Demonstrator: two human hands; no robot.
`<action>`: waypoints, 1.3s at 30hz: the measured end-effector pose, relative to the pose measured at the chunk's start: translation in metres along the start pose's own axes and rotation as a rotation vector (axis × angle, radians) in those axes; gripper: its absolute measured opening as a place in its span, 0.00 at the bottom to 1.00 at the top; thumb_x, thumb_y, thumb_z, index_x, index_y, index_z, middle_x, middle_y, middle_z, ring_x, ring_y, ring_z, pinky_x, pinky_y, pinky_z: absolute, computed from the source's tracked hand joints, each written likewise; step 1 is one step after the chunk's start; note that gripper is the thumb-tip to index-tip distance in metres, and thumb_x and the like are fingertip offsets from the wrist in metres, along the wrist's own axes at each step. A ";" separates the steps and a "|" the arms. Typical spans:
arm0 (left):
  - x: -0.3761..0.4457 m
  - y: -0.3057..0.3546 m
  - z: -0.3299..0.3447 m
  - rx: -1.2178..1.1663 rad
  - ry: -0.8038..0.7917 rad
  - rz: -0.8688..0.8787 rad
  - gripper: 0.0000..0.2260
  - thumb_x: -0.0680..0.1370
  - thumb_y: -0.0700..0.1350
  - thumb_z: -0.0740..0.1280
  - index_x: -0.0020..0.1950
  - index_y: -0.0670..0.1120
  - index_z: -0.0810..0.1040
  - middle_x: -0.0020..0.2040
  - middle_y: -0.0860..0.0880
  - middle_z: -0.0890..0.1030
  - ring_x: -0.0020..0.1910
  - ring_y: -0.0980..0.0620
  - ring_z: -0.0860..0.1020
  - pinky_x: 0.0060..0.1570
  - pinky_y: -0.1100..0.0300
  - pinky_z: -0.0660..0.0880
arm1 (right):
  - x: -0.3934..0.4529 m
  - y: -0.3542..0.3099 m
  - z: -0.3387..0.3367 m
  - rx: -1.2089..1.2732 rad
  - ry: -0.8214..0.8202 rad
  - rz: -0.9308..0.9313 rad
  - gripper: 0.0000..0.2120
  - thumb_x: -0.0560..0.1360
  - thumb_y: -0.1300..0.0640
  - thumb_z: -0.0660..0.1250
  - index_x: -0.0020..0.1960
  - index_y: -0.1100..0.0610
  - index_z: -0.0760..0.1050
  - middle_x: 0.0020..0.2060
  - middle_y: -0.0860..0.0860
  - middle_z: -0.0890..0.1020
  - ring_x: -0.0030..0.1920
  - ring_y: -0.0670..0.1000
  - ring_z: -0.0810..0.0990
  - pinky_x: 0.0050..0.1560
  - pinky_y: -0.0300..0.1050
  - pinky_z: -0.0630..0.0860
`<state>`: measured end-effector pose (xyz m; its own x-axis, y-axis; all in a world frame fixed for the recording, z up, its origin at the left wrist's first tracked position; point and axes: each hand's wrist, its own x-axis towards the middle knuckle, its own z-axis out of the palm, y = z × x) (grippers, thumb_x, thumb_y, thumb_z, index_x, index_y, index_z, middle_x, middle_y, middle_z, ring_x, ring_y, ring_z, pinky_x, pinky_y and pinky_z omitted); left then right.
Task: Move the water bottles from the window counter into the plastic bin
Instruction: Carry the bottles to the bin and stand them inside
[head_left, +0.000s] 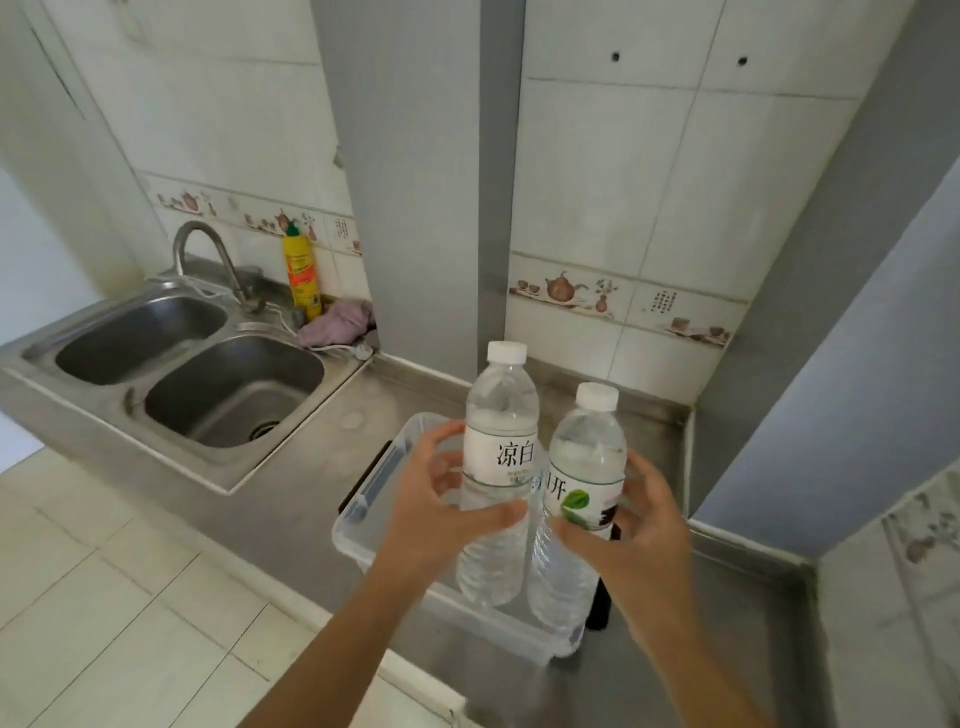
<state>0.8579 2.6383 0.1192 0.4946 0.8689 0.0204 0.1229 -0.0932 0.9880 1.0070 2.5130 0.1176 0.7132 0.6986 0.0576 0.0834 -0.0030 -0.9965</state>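
Note:
Two clear water bottles with white caps and white labels are held upright, side by side, over a clear plastic bin (363, 512) on the steel counter. My left hand (441, 512) grips the left bottle (500, 415) around its middle. My right hand (631, 530) grips the right bottle (587, 457), whose label shows a green leaf. The lower ends of both bottles hang inside the bin's outline; whether they touch its floor I cannot tell. The bin has dark handle clips on its sides.
A double steel sink (171, 364) with a curved tap (208, 260) lies to the left. A yellow bottle (300, 275) and a pink cloth (337, 325) sit behind it. Tiled walls and a grey pillar (415, 182) close the back; a grey wall stands at right.

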 end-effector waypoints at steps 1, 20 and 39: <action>0.011 -0.005 0.002 0.016 -0.023 0.006 0.38 0.57 0.46 0.84 0.60 0.64 0.70 0.58 0.53 0.82 0.56 0.53 0.81 0.53 0.54 0.79 | 0.006 0.003 0.002 -0.002 0.006 -0.011 0.43 0.56 0.67 0.81 0.66 0.49 0.68 0.57 0.46 0.80 0.53 0.43 0.81 0.50 0.42 0.80; 0.061 -0.105 0.012 0.146 -0.149 -0.136 0.31 0.57 0.39 0.84 0.54 0.55 0.76 0.49 0.57 0.83 0.49 0.66 0.81 0.48 0.70 0.77 | 0.025 0.083 0.037 -0.211 0.119 0.040 0.36 0.57 0.69 0.79 0.56 0.42 0.72 0.50 0.40 0.80 0.54 0.39 0.77 0.52 0.35 0.75; 0.067 -0.107 0.012 0.110 -0.318 -0.267 0.33 0.58 0.32 0.81 0.56 0.54 0.76 0.56 0.54 0.81 0.57 0.55 0.79 0.54 0.58 0.80 | 0.015 0.077 0.043 -0.534 0.058 0.111 0.36 0.61 0.64 0.76 0.59 0.40 0.62 0.48 0.31 0.68 0.47 0.36 0.73 0.38 0.22 0.68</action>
<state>0.8880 2.7005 0.0126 0.6717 0.6777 -0.2994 0.3656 0.0483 0.9295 0.9940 2.5539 0.0391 0.7738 0.6328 -0.0276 0.3367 -0.4478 -0.8284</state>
